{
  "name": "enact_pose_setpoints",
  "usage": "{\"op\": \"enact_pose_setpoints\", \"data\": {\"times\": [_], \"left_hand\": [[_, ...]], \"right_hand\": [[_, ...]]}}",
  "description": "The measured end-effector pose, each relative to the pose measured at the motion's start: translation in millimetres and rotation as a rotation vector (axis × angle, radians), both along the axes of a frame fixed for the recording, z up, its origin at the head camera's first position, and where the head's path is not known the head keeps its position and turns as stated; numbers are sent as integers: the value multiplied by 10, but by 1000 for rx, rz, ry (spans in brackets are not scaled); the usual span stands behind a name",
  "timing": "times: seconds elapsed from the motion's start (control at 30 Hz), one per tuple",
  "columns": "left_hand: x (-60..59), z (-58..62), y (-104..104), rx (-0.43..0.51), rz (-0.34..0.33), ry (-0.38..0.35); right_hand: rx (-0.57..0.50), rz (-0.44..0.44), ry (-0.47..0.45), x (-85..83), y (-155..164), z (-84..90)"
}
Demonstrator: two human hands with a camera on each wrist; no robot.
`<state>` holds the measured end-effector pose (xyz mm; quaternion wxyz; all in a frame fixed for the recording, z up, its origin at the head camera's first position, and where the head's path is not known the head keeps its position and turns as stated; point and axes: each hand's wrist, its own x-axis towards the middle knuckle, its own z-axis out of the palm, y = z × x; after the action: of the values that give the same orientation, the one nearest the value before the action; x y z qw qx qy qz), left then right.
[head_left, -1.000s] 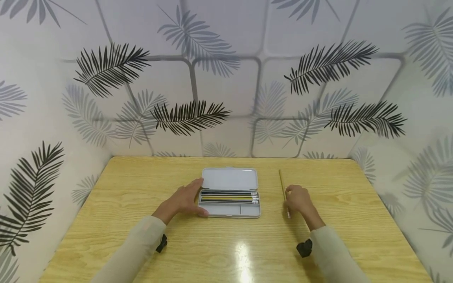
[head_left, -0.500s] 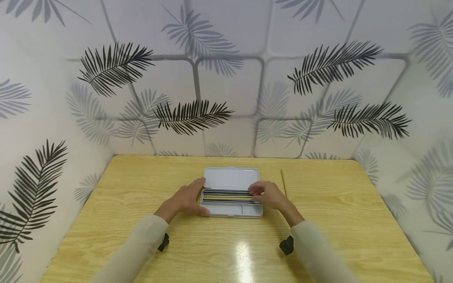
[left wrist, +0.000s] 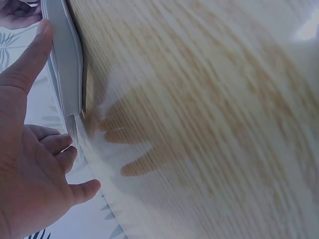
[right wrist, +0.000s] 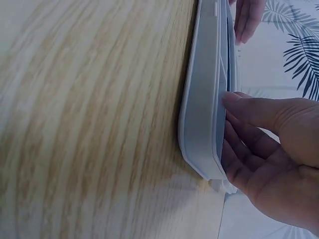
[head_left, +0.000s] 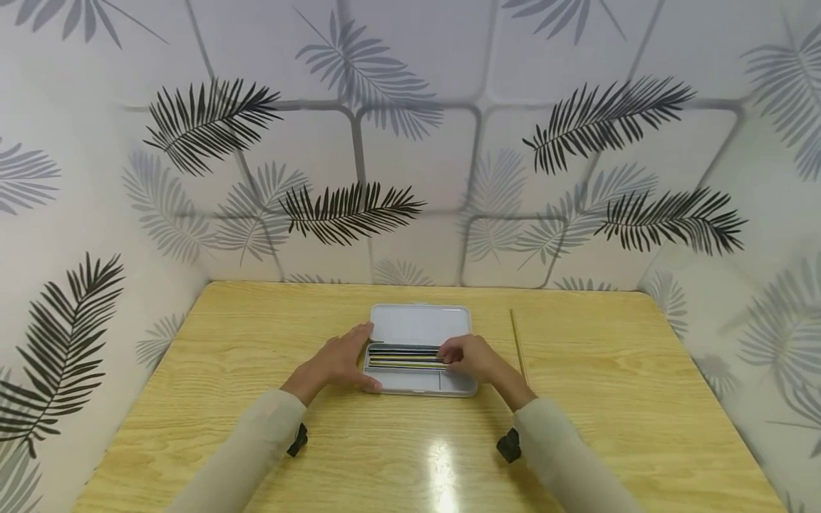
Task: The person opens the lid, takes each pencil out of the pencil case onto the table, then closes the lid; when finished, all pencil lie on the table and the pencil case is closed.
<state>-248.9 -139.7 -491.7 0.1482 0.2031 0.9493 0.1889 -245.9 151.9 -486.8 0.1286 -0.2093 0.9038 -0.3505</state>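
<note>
A white pencil case (head_left: 417, 324) lies open at the middle of the wooden table (head_left: 256, 335), its lid flat behind the tray. Several pencils (head_left: 400, 356) lie side by side in the tray. My left hand (head_left: 349, 360) rests against the case's left end, fingers straight and thumb along the front edge (left wrist: 67, 59). My right hand (head_left: 458, 356) lies over the right part of the tray. Its fingers reach in onto the pencils and its thumb touches the rim (right wrist: 204, 99). The fingertips are hidden. One loose yellow pencil (head_left: 518, 342) lies on the table just right of the case.
Walls with a leaf pattern (head_left: 410, 157) close in the table at the back and on both sides. Bare wood stretches left of the case, right of the loose pencil and in front of my arms.
My right hand let go of the loose pencil on the table and moved left onto the tray of pencils. The left hand has stayed at the case's left end.
</note>
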Motion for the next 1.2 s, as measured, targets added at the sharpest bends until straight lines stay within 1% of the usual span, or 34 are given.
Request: {"op": "enact_pose_setpoints", "data": {"times": [0.3,0.4,0.57,0.73,0.87,0.97,1.1,1.2], "left_hand": [[33,70,28,0,20,-12],[35,74,33,-6,19,-14],[32,60,28,-5,11,-7],[33,53,18,-8,10,-5],[35,47,24,-9,9,-5],[36,49,27,-9,12,-6],[37,55,26,-4,18,-10],[33,49,26,-6,20,-10]], "right_hand": [[11,48,-8,1,-17,5],[23,40,27,7,-7,18],[10,-33,70,6,72,71],[-57,-98,83,-4,245,107],[-105,-143,90,6,454,119],[-138,-200,47,18,612,111],[-184,-294,-36,61,785,117],[-203,-348,-99,103,899,133]]}}
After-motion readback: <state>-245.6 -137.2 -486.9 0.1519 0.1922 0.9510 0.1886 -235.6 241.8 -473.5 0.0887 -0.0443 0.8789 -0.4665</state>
